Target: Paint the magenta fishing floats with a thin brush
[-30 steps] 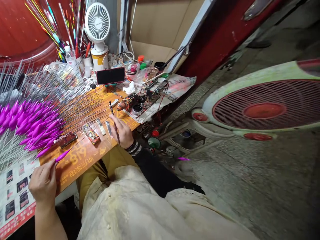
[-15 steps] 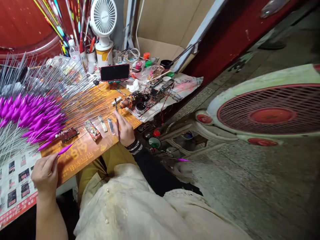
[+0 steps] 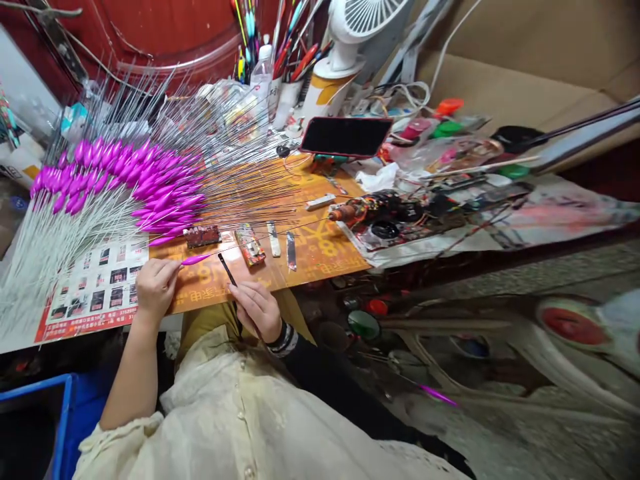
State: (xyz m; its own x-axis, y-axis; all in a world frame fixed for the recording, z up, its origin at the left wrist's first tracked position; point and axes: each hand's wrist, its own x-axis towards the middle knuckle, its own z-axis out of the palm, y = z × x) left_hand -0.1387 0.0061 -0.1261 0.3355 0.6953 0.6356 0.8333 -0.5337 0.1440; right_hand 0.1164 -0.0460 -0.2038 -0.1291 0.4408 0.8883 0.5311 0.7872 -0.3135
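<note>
Between the fingertips of my left hand (image 3: 156, 290) is one end of a magenta fishing float (image 3: 196, 259), its body pointing right over the table edge. My right hand (image 3: 257, 310) grips a thin dark paintbrush (image 3: 227, 269), whose tip stands near the float's far end, apart from its body. Many more magenta floats (image 3: 160, 193) lie in a dense bundle at the left, thin stems fanning out. Just beyond the hands are a dark red block (image 3: 202, 236), a paint-smeared block (image 3: 250, 245) and two small flat strips (image 3: 291, 251).
A phone (image 3: 346, 137) stands at the back of the orange table (image 3: 210, 293). Behind it are a white fan (image 3: 345, 33) and a clear bottle (image 3: 261, 77). An open dark paint pot (image 3: 385, 229) sits at the right. A blue crate (image 3: 70, 407) is below left.
The view has swung left. My right hand has moved closer to my left hand, bringing the brush from the far right side to near the float. My left hand keeps hold of the float.
</note>
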